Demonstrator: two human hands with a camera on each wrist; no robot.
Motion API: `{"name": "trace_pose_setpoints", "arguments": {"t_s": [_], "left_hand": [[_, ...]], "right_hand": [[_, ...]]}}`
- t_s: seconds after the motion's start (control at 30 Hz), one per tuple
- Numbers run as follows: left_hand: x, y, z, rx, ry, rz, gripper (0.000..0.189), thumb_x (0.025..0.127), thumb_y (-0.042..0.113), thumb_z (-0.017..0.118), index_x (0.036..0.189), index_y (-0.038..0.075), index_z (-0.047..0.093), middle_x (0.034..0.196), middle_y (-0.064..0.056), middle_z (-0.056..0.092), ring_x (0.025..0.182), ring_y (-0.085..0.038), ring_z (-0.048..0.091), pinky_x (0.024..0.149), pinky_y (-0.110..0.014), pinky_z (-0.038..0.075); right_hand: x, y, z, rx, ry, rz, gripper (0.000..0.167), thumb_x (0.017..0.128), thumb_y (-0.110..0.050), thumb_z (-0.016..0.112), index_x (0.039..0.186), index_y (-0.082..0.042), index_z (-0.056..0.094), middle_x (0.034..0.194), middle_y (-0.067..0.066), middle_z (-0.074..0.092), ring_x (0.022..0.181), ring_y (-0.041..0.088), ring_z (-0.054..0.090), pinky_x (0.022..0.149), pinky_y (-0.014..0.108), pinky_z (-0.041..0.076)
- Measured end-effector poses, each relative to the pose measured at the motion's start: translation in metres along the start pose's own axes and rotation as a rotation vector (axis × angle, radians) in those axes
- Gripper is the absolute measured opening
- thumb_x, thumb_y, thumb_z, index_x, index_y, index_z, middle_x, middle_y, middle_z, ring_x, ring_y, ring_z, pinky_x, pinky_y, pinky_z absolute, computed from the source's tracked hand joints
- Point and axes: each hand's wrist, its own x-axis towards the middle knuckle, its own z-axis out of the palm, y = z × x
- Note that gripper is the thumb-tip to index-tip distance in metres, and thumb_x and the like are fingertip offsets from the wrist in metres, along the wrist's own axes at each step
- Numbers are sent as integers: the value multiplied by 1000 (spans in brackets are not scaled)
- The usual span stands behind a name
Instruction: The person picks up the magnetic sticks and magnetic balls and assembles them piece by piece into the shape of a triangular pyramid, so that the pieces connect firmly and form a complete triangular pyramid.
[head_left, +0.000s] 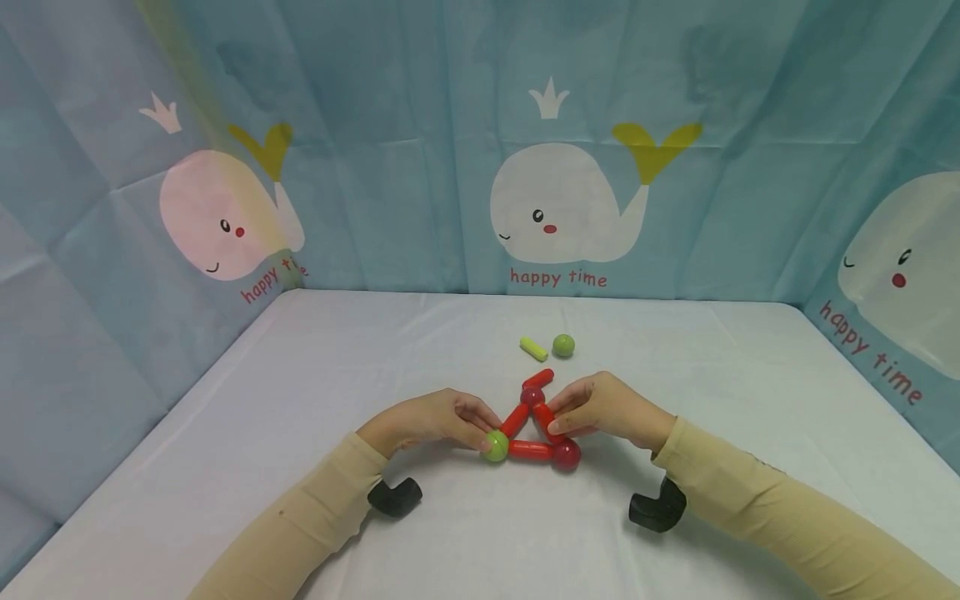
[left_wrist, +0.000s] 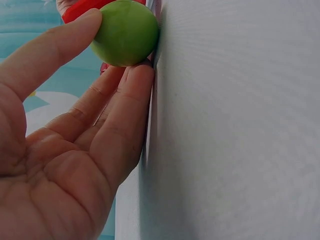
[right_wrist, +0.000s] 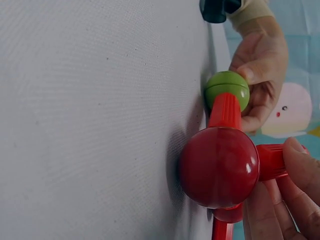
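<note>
On the white table lies a triangle-like frame of toy rods and balls. My left hand [head_left: 442,419] pinches its green ball [left_wrist: 127,34] at the left corner, thumb on one side and fingers on the other. A red rod [head_left: 531,451] runs from that ball to a dark red ball [right_wrist: 219,167] at the near right corner. My right hand [head_left: 611,408] pinches another red rod [right_wrist: 271,161] that sticks out of this red ball. At the far corner sits a second red ball [head_left: 532,396], with a red rod [head_left: 514,421] leading toward the green ball.
Beyond the frame lie a loose yellow-green rod [head_left: 534,349] and a green ball [head_left: 564,345]. One more red rod [head_left: 538,378] points away from the far red ball. A blue curtain [head_left: 420,208] with printed whales surrounds the table [head_left: 360,333].
</note>
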Motion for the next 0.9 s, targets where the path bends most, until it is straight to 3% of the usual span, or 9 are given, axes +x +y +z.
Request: {"name": "trace_pose_setpoints", "arguments": {"t_s": [0.33, 0.6, 0.73, 0.9], "left_hand": [[0, 3, 1, 23, 0, -2, 33, 85, 13, 77, 116, 7, 70, 107, -3, 73, 98, -14, 64, 92, -31, 53], [-1, 7, -4, 79, -2, 24, 33, 84, 15, 77, 116, 9, 70, 108, -1, 73, 97, -13, 66, 91, -32, 52], [6, 13, -10, 88, 61, 34, 33, 85, 20, 77, 117, 12, 71, 106, 1, 74, 97, -13, 67, 96, -36, 51], [27, 26, -12, 103, 160, 11, 31, 85, 25, 77, 114, 15, 72, 105, 3, 73, 96, -13, 65, 97, -37, 50]], "right_hand": [[-5, 3, -1, -32, 7, 37, 32, 83, -23, 80, 111, -9, 74, 105, 3, 75, 91, 14, 66, 85, 34, 56], [-14, 12, 1, -51, -47, 89, 31, 82, -19, 81, 110, -8, 72, 100, 2, 73, 86, 14, 67, 84, 33, 57], [-16, 15, 1, -42, -44, 108, 30, 82, -20, 81, 108, -7, 72, 94, 1, 74, 82, 14, 67, 79, 30, 56], [-19, 19, 2, -46, -34, 127, 28, 82, -22, 81, 105, -8, 75, 91, -1, 75, 82, 14, 64, 77, 29, 52]]}}
